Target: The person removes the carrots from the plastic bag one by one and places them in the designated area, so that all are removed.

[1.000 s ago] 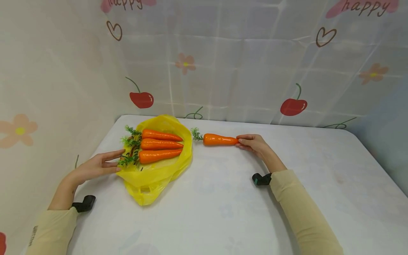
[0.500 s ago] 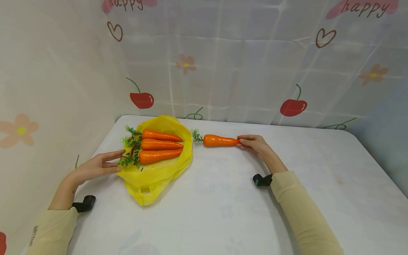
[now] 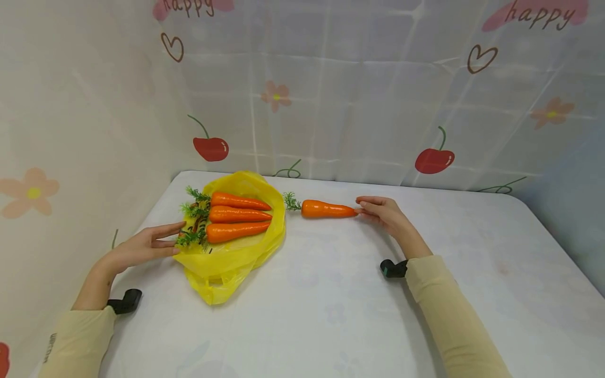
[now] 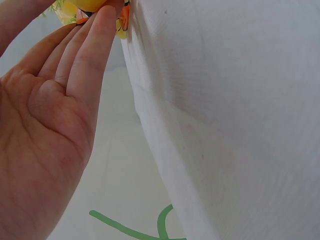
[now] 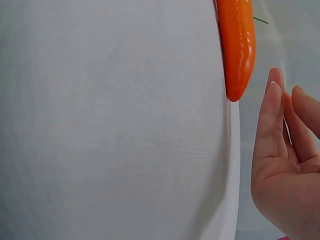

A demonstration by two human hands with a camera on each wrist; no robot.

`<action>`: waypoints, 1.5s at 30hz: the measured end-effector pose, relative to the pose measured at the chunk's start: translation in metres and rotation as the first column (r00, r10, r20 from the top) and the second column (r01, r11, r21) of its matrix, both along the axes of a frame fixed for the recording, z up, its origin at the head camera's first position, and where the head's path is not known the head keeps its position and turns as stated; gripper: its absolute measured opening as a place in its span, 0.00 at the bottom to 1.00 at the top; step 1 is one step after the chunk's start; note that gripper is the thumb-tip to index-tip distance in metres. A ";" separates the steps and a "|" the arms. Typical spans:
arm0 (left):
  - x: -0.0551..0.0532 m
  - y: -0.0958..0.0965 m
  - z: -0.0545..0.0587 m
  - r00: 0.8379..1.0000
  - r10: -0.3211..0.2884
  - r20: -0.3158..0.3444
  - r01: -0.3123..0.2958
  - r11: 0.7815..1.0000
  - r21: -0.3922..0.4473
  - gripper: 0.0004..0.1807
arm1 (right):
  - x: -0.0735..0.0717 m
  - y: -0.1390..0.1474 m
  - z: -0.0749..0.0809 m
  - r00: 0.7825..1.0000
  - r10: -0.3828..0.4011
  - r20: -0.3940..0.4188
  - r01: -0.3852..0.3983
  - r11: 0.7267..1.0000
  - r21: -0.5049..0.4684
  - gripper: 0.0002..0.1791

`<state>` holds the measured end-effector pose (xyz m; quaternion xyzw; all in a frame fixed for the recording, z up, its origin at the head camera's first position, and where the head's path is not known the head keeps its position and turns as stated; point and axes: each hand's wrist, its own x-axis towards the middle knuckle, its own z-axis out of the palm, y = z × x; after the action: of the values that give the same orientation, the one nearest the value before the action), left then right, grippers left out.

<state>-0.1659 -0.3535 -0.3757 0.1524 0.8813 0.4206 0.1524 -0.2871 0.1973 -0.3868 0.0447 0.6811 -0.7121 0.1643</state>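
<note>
On a yellow plastic bag (image 3: 252,181) at the left of the table lie three orange carrots (image 3: 238,214), side by side, their green tops pointing left. My left hand (image 3: 137,248) is at the bag's left edge, thumb and fingers apart, fingertips right at the yellow plastic. In the left wrist view the fingers (image 4: 85,65) reach nearly straight to the bag. A single carrot (image 3: 326,209) rests on the white cloth right of the bag, its leafy end toward it. Just past this carrot's tip is my right hand (image 3: 385,214), fingers straight and holding nothing; a gap shows in the right wrist view.
The table (image 3: 321,294) wears a white cloth and has rounded back corners. Behind it hangs a printed curtain (image 3: 326,105) with cherries and flowers; another patterned sheet closes the left side. A black camera (image 3: 393,268) sits on each wrist.
My right hand has let go of the single carrot's tip and drawn slightly right. That carrot stays on the table. The left hand, the bag and the three carrots have not moved.
</note>
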 end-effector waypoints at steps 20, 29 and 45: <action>-0.002 0.001 -0.001 1.000 -0.030 -0.007 0.030 0.999 0.036 0.37 | 0.028 -0.096 0.055 0.954 0.051 -0.297 -0.095 0.986 -0.138 0.21; -0.002 -0.001 -0.003 0.999 -0.035 -0.013 0.036 0.998 0.046 0.37 | 0.030 -0.178 0.038 0.901 0.277 -0.335 -0.313 0.948 -0.058 0.17; 0.001 -0.001 -0.001 0.999 -0.039 -0.008 0.039 0.997 0.073 0.37 | 0.006 -0.246 0.011 0.891 0.324 -0.319 -0.200 0.909 0.364 0.18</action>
<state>-0.1653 -0.3544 -0.3772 0.1765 0.8626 0.4490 0.1520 -0.2812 -0.0483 -0.3759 -0.1583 0.8063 -0.5575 0.1185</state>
